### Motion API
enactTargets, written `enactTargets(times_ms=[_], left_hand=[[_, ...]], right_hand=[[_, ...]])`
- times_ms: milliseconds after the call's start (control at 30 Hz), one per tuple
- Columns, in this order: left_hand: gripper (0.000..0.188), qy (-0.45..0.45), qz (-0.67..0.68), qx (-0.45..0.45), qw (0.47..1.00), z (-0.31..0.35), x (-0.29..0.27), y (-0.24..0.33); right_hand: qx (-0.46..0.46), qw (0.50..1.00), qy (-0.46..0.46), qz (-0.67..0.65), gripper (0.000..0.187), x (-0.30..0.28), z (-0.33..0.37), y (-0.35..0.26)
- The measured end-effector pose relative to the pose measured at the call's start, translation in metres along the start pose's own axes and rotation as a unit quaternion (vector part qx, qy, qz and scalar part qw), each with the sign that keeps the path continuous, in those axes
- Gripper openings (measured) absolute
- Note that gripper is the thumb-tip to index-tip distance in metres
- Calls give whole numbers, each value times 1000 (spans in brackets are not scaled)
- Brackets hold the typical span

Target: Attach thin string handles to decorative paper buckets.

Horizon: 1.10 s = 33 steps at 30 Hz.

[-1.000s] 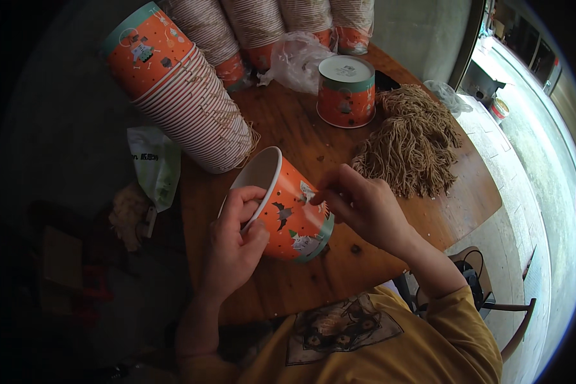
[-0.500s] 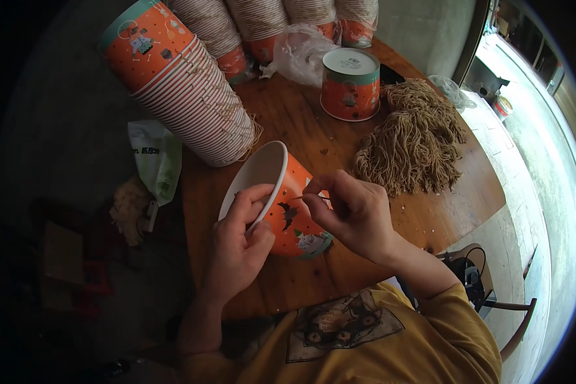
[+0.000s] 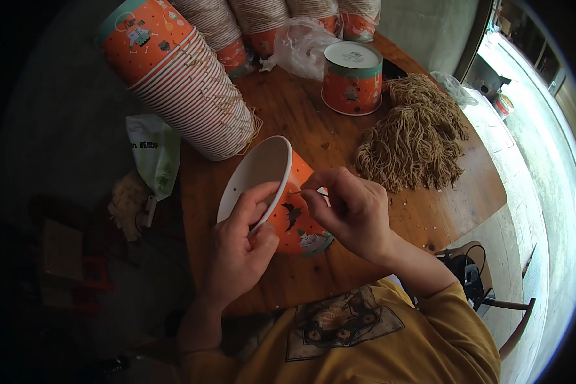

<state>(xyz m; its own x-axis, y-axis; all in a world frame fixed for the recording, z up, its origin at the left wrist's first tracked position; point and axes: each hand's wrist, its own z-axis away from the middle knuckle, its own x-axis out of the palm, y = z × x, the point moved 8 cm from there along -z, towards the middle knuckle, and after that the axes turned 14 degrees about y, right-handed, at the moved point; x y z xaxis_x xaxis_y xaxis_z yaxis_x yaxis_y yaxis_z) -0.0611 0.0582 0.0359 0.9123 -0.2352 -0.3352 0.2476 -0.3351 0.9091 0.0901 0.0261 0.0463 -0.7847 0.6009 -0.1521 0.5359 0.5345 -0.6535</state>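
Note:
An orange paper bucket (image 3: 304, 221) with a white inside, printed bats and a teal band lies tilted on the table, its mouth toward the left. My left hand (image 3: 243, 240) is closed on its rim, fingers inside and thumb outside. My right hand (image 3: 352, 211) pinches a thin strand (image 3: 296, 192) between thumb and forefinger, its tip at the bucket's outer wall just below the rim. Whether the tip has entered the wall I cannot tell. A small dark hole shows in the opposite inner wall.
A tall leaning stack of corded buckets (image 3: 192, 89) stands at the left. Behind are more wrapped stacks (image 3: 256, 25) and crumpled clear plastic (image 3: 301, 48). An upturned bucket (image 3: 352, 86) and a heap of brown cords (image 3: 416, 137) sit toward the right on the wooden table (image 3: 275, 278).
The bucket has turned slightly in my left hand, its mouth now showing a little more. My right hand's strand tip has shifted slightly left and up, toward the rim.

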Motion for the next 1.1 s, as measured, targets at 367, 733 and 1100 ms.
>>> enactTargets(times_ms=[367, 733, 1100], left_hand=[[48, -19, -25, 7, 999, -1, 1, 3], [48, -10, 7, 10, 1000, 1, 5, 1], [26, -67, 26, -16, 997, -13, 18, 3]], right_hand=[[-10, 1000, -12, -1, 12, 5, 8, 5], [-23, 999, -1, 37, 14, 1, 7, 4], [-33, 998, -6, 45, 16, -2, 13, 6]])
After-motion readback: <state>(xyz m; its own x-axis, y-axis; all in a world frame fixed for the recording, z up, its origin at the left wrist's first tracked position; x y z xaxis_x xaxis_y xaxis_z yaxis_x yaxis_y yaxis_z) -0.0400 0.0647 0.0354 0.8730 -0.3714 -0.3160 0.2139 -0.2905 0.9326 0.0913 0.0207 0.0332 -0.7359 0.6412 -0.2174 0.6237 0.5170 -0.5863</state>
